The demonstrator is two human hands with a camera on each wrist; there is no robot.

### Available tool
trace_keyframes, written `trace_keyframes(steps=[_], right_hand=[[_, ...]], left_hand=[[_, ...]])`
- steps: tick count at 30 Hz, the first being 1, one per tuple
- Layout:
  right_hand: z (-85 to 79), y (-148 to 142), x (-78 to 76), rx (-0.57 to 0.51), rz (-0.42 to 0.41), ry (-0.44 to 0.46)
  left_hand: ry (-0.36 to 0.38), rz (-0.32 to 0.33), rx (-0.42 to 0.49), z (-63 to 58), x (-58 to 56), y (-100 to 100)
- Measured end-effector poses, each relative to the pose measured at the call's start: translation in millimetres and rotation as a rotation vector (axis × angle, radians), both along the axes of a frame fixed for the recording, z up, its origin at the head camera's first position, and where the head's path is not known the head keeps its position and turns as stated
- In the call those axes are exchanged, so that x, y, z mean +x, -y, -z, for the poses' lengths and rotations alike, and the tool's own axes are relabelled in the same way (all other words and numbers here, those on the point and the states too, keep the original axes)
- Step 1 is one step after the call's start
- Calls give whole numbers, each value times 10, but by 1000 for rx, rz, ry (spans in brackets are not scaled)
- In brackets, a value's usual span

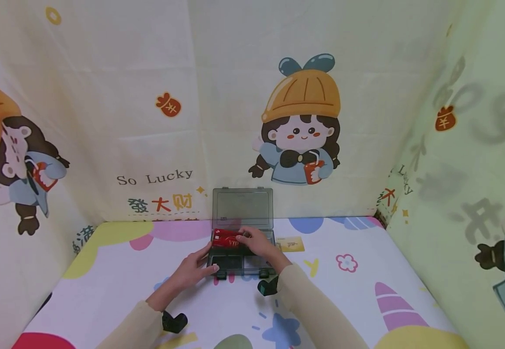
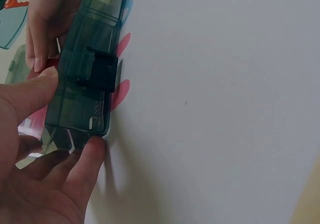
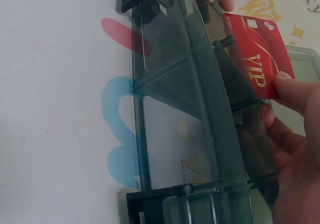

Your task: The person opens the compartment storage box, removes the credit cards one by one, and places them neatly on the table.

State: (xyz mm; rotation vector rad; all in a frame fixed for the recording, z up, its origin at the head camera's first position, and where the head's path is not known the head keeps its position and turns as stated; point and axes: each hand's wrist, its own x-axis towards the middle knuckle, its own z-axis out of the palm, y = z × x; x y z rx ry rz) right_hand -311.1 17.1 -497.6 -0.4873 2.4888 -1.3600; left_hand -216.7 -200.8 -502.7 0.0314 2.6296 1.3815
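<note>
A dark translucent plastic box (image 1: 242, 272) with divided compartments stands on the table, its hinged lid (image 1: 243, 208) raised against the back wall. My right hand (image 1: 258, 242) pinches a red VIP card (image 3: 262, 53) between thumb and fingers, tilted over the box's back left compartment. At the box's left end, my left hand (image 1: 193, 267) grips it, thumb on the rim and fingers along the side. A pale card (image 3: 172, 144) lies in the front right compartment. Two dark latches, one marked in the left wrist view as a latch (image 2: 100, 71), hang on the front.
Just right of the box, a gold card (image 1: 293, 244) lies on the table. The tabletop cloth (image 1: 322, 291) is white with coloured prints. Behind the box rises a cloth wall (image 1: 221, 145) with cartoon prints, and more printed cloth hangs at both sides.
</note>
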Motion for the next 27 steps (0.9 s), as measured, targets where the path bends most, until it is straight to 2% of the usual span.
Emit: trace_keyframes(steps=[7,9,19,27], right_hand=[[-2,-129,14,-254,51,87],[-36,-181,20,-285,64,93],[-256,-368,39,-276,50,37],[-233,-507,85,-253,55,39]], left_hand=[[5,-8,7,23,10,-20],[4,-3,10,23,14,-24],[-13,10,8,26,6,15],[-23,23,13,31,8,22]])
